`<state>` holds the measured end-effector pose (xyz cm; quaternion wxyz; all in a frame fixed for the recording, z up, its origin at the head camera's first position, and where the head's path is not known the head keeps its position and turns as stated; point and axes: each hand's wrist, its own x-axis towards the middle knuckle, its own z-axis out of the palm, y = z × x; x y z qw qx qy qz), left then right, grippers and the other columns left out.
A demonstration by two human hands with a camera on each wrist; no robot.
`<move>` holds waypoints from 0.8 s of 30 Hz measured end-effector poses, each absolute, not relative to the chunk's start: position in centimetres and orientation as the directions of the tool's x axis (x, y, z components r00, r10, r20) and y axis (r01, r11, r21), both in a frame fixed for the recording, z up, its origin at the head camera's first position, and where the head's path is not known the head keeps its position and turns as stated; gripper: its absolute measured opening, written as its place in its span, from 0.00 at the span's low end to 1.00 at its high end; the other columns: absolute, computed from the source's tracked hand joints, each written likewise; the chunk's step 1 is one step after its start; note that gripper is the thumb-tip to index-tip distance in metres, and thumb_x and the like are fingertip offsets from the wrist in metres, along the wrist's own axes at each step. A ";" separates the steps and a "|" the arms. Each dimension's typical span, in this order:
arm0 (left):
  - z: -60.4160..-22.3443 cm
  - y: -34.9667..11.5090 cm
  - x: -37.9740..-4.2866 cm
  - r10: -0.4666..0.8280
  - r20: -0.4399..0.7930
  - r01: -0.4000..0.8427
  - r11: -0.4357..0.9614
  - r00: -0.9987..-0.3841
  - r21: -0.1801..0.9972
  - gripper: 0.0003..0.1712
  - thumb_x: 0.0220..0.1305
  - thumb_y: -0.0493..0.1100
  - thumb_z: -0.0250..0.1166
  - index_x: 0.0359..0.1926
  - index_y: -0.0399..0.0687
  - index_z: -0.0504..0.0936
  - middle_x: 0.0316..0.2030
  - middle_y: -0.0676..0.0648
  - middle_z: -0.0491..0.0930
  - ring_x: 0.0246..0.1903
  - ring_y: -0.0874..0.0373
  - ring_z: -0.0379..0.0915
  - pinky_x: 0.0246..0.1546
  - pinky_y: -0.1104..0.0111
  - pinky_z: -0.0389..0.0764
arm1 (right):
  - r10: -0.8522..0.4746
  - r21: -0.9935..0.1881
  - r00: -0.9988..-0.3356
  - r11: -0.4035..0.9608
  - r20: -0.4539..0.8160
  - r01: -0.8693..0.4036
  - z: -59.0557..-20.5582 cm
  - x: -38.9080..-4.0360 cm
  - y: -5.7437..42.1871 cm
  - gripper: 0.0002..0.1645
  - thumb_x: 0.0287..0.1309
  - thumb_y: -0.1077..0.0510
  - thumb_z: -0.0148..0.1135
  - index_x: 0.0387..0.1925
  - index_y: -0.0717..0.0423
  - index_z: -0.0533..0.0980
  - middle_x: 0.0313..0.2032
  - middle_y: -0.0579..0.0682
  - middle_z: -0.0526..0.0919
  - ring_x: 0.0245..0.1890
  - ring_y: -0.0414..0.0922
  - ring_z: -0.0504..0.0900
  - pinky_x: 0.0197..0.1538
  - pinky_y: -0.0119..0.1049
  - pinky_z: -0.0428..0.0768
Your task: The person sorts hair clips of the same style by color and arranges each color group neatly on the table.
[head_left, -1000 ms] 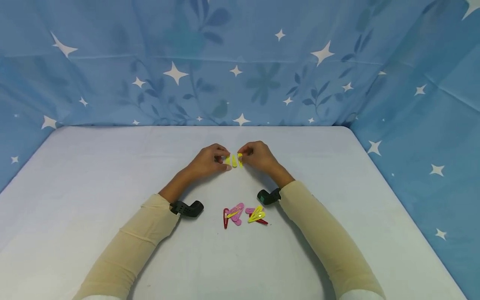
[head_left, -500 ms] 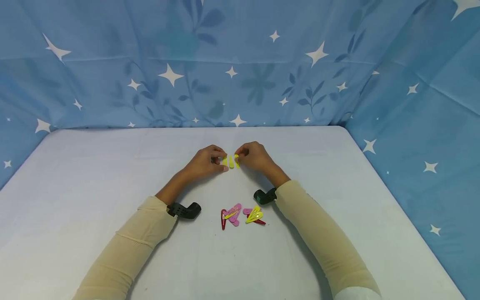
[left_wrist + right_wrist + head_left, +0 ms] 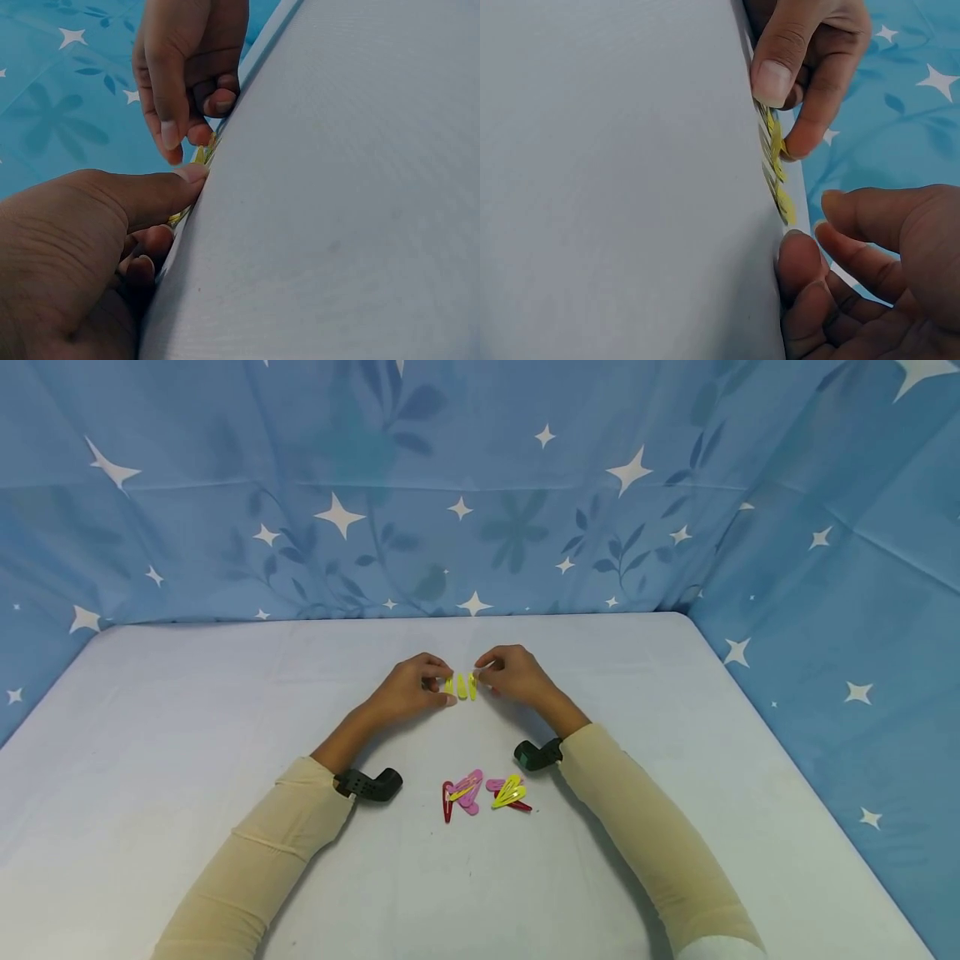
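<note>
Three yellow snap hair clips stand side by side in a row on the white table; the middle hair clip [image 3: 462,686] is between the two hands. My left hand [image 3: 411,687] holds the leftmost hair clip [image 3: 449,685] at its two ends, thumb at the near end and a finger at the far end. Beside the rightmost hair clip [image 3: 472,686], my right hand [image 3: 516,675] has its thumb and fingers apart with nothing between them. The right wrist view shows the yellow clips [image 3: 785,204] lying between the left fingertips and the right hand's separated fingers.
Nearer the body lies a loose pile of pink hair clips [image 3: 469,787], red hair clips [image 3: 447,803] and yellow hair clips [image 3: 509,792]. A blue curtain [image 3: 420,552] with stars hangs behind the table [image 3: 225,710]. Black cameras [image 3: 377,784] are strapped to the wrists.
My right hand has let go of the rightmost yellow clip and moved slightly right, leaving it on the table. The left hand stays at its clip. The head view has shifted a little.
</note>
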<state>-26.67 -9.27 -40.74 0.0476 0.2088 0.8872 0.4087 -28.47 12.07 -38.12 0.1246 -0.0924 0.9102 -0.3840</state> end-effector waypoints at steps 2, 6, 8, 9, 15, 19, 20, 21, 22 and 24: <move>-40.8 -9.2 -26.7 0.406 0.083 0.327 0.580 -0.910 0.746 0.26 0.60 0.42 0.72 0.57 0.37 0.81 0.55 0.41 0.76 0.43 0.51 0.74 0.44 0.62 0.75 | -0.271 -0.730 -0.950 0.679 -0.155 -0.075 -38.2 -28.4 12.3 0.16 0.66 0.54 0.60 0.51 0.56 0.80 0.41 0.55 0.86 0.28 0.43 0.81 0.34 0.33 0.75; -40.8 -9.2 -26.7 0.401 0.073 0.318 0.588 -0.913 0.744 0.26 0.60 0.42 0.72 0.58 0.38 0.81 0.55 0.42 0.76 0.43 0.51 0.74 0.44 0.62 0.75 | -0.286 -0.735 -0.946 0.673 -0.150 -0.087 -38.2 -28.1 12.8 0.15 0.65 0.55 0.59 0.50 0.56 0.81 0.40 0.55 0.86 0.27 0.43 0.81 0.32 0.33 0.75; -40.9 -9.2 -26.7 0.399 0.069 0.314 0.590 -0.914 0.744 0.26 0.60 0.42 0.72 0.58 0.38 0.81 0.56 0.42 0.76 0.43 0.51 0.74 0.44 0.62 0.75 | -0.294 -0.734 -0.944 0.672 -0.148 -0.095 -38.2 -27.9 13.0 0.15 0.65 0.55 0.60 0.49 0.56 0.82 0.38 0.55 0.86 0.27 0.43 0.80 0.31 0.33 0.74; -40.9 -9.2 -26.7 0.396 0.066 0.310 0.593 -0.916 0.744 0.26 0.60 0.42 0.72 0.58 0.38 0.81 0.56 0.42 0.76 0.43 0.51 0.74 0.44 0.63 0.75 | -0.300 -0.734 -0.943 0.672 -0.147 -0.099 -38.2 -27.8 13.0 0.14 0.65 0.55 0.60 0.49 0.56 0.82 0.37 0.54 0.86 0.27 0.43 0.80 0.31 0.33 0.74; -40.7 -9.3 -26.8 0.394 0.063 0.307 0.596 -0.917 0.742 0.26 0.60 0.42 0.72 0.58 0.37 0.81 0.55 0.42 0.76 0.43 0.52 0.74 0.43 0.64 0.75 | -0.368 -0.736 -0.921 0.658 -0.129 -0.160 -38.1 -27.2 13.6 0.14 0.65 0.58 0.60 0.48 0.58 0.82 0.36 0.55 0.85 0.27 0.43 0.80 0.31 0.32 0.75; -40.6 -9.3 -26.8 0.400 0.079 0.321 0.587 -0.913 0.743 0.26 0.59 0.42 0.72 0.58 0.36 0.81 0.55 0.41 0.76 0.43 0.51 0.75 0.43 0.63 0.75 | -0.453 -0.743 -0.885 0.629 -0.111 -0.229 -38.1 -26.6 13.8 0.14 0.64 0.60 0.60 0.49 0.60 0.81 0.38 0.55 0.83 0.28 0.42 0.80 0.32 0.32 0.76; -40.6 -9.3 -26.8 0.400 0.080 0.322 0.584 -0.913 0.745 0.26 0.59 0.42 0.72 0.58 0.36 0.80 0.56 0.41 0.76 0.43 0.51 0.75 0.43 0.63 0.75 | -0.476 -0.745 -0.872 0.621 -0.110 -0.245 -38.1 -26.4 13.8 0.13 0.64 0.60 0.60 0.49 0.60 0.81 0.38 0.55 0.84 0.28 0.42 0.80 0.33 0.32 0.76; -40.6 -9.3 -26.8 0.399 0.080 0.319 0.579 -0.913 0.751 0.27 0.59 0.42 0.72 0.58 0.36 0.80 0.56 0.41 0.76 0.43 0.51 0.75 0.43 0.63 0.75 | -0.500 -0.746 -0.859 0.612 -0.108 -0.262 -38.1 -26.2 13.8 0.13 0.64 0.61 0.60 0.49 0.61 0.81 0.38 0.55 0.84 0.28 0.41 0.80 0.33 0.32 0.76; -40.7 -9.3 -26.8 0.398 0.077 0.315 0.575 -0.914 0.755 0.27 0.59 0.42 0.72 0.58 0.36 0.80 0.56 0.41 0.76 0.44 0.51 0.76 0.44 0.62 0.75 | -0.523 -0.750 -0.845 0.603 -0.112 -0.274 -38.0 -25.9 13.9 0.13 0.64 0.61 0.60 0.48 0.61 0.81 0.38 0.55 0.84 0.27 0.40 0.80 0.33 0.31 0.77; -40.8 -9.3 -26.8 0.399 0.074 0.311 0.571 -0.914 0.759 0.27 0.59 0.42 0.72 0.58 0.36 0.79 0.56 0.41 0.76 0.44 0.51 0.76 0.45 0.62 0.75 | -0.563 -0.761 -0.817 0.582 -0.121 -0.288 -37.9 -25.3 14.0 0.13 0.64 0.63 0.59 0.48 0.62 0.81 0.38 0.56 0.85 0.27 0.39 0.81 0.34 0.32 0.78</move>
